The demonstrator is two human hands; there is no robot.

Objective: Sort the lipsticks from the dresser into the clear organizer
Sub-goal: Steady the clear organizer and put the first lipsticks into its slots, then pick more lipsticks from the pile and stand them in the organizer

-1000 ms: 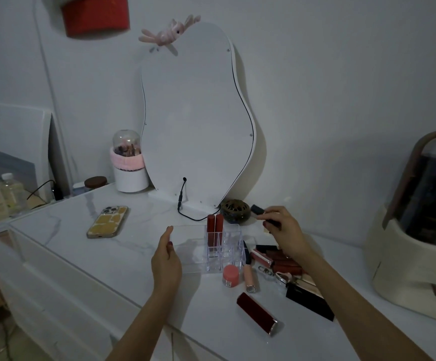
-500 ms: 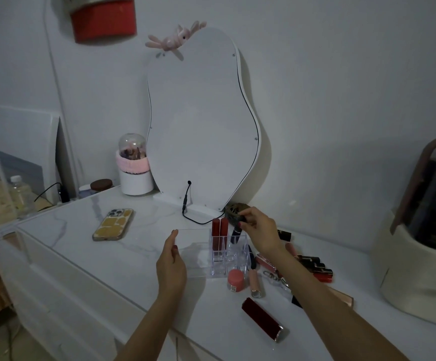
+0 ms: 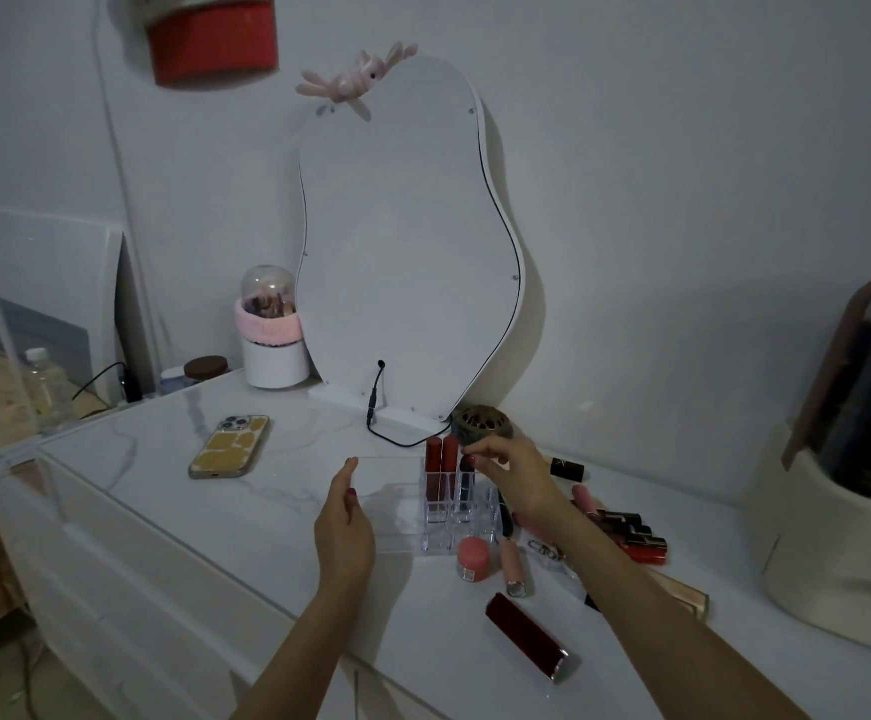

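Observation:
The clear organizer stands on the white dresser in front of the mirror. Two red lipsticks stand upright in its back slots. My right hand pinches the top of a dark lipstick that stands in the slot beside them. My left hand rests flat against the organizer's left side, steadying it. More lipsticks lie to the right: a dark red case near the front edge, a pink tube, a coral pot, and a row of black-and-red ones.
A phone lies at the left. A wavy mirror with a black cable stands behind, next to a brush holder and a brown round item. A large domed cosmetics case fills the right side.
My right hand carried the dark lipstick from the right pile leftward and lowered it into an organizer slot. My left hand stayed against the organizer.

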